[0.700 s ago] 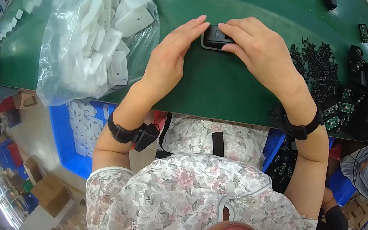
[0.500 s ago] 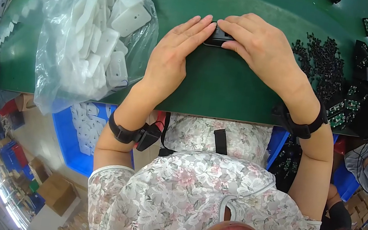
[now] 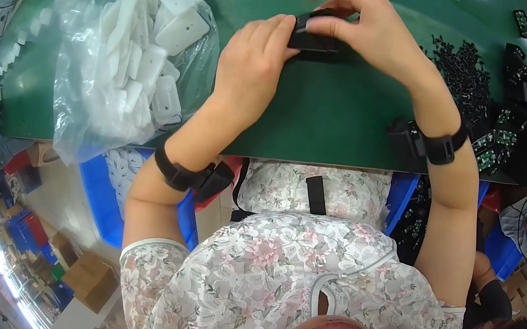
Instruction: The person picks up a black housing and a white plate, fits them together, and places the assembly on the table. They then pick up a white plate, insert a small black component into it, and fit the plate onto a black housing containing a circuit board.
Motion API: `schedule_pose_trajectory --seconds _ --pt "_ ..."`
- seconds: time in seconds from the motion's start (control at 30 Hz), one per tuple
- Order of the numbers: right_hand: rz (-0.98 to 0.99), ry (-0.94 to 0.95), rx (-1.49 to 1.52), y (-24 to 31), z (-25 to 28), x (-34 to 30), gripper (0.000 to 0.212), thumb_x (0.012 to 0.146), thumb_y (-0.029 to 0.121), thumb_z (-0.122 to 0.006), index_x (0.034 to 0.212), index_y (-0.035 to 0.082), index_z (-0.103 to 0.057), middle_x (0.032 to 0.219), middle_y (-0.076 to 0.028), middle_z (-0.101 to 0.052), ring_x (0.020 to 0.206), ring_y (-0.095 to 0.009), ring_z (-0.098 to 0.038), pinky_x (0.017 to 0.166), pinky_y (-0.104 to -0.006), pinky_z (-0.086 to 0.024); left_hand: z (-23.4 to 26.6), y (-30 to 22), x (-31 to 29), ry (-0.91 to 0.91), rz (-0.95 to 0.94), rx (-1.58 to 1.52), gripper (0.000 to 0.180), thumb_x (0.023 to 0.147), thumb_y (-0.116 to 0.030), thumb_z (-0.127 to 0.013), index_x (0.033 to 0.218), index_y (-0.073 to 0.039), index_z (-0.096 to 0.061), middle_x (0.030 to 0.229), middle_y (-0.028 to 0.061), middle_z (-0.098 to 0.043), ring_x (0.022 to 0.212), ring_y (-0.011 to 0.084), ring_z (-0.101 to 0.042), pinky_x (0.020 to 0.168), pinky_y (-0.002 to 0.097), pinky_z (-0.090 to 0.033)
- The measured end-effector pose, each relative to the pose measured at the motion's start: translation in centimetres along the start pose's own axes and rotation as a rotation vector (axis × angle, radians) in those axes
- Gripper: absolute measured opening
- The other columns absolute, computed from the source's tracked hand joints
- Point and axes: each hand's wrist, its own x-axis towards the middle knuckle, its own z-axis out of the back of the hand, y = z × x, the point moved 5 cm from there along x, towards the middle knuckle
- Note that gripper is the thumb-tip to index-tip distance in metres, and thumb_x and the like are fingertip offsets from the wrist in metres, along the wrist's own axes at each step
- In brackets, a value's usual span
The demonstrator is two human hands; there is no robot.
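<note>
A small black plastic housing is tilted up over the green table between my two hands. My left hand grips its left end, fingers pressed together along that side. From the right, my right hand holds it too, the thumb lying across its near face and some fingers behind it. My right index finger stretches out above the housing. What the inside of the housing looks like is hidden by my hands.
On the green table, a clear plastic bag of white plastic plates lies left. To the right are a pile of small black parts, green circuit boards and black housings. Blue bins stand below the edge. Other people sit at both sides.
The housing has been tilted up off the table. My right hand has moved up and opened its fingers wider; my left hand has curled round the housing's end.
</note>
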Motion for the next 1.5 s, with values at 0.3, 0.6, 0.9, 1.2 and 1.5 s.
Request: schedule_pose_trajectory --seconds 0.3,0.6,0.9,1.2,1.5 --pt "-0.046 -0.249 0.7 1.1 -0.8 -3.7 0.04 0.09 0.016 -0.065 0.126 0.003 -0.052 0.112 -0.01 -0.061 0.104 -0.015 -0.056 0.089 -0.0276 -0.045 -2.2 -0.7 0.1 0.091 0.811 -1.515 0.034 0.097 -0.017 -0.054 0.117 0.011 -0.055 0.096 0.016 -0.067 0.08 0.0175 -0.067 0.071 0.0249 -0.054" --pt "0.085 -0.325 0.405 0.9 4.2 -2.5 0.041 0.091 0.01 -0.061 0.13 0.003 -0.052 0.111 -0.005 -0.059 0.101 -0.012 -0.056 0.088 -0.0267 -0.047 2.6 0.0 -0.2 -0.099 0.377 -0.736 0.03 0.085 -0.007 -0.066 0.113 -0.001 -0.058 0.099 0.0109 -0.063 0.083 0.0205 -0.062 0.073 0.0298 -0.05" --pt "-0.022 -0.356 -0.119 -6.1 13.2 2.2 0.036 0.082 0.014 -0.068 0.114 0.001 -0.061 0.107 -0.014 -0.066 0.094 -0.023 -0.063 0.085 -0.0324 -0.05 7.3 6.2 -4.0 -0.031 0.207 0.302 0.038 0.077 -0.011 -0.071 0.111 -0.003 -0.056 0.106 0.0135 -0.058 0.099 0.0329 -0.054 0.084 0.0415 -0.043" --pt "-0.098 -0.072 -0.255 -9.7 14.7 6.3 0.033 0.079 0.017 -0.07 0.107 0.0 -0.063 0.1 -0.012 -0.067 0.091 -0.02 -0.063 0.082 -0.0318 -0.049 7.5 7.6 -3.6 0.01 0.298 0.485 0.034 0.077 -0.021 -0.074 0.102 -0.004 -0.057 0.099 0.0113 -0.057 0.095 0.0335 -0.054 0.079 0.0418 -0.044" --pt "-0.072 -0.298 -0.211 -11.1 17.2 4.1 0.035 0.081 0.023 -0.07 0.108 0.001 -0.065 0.099 -0.013 -0.068 0.09 -0.022 -0.064 0.081 -0.0339 -0.05 12.0 3.1 -1.6 -0.161 0.344 0.102 0.024 0.085 0.002 -0.064 0.108 -0.004 -0.064 0.099 0.009 -0.06 0.069 0.0181 -0.058 0.055 0.0274 -0.044"
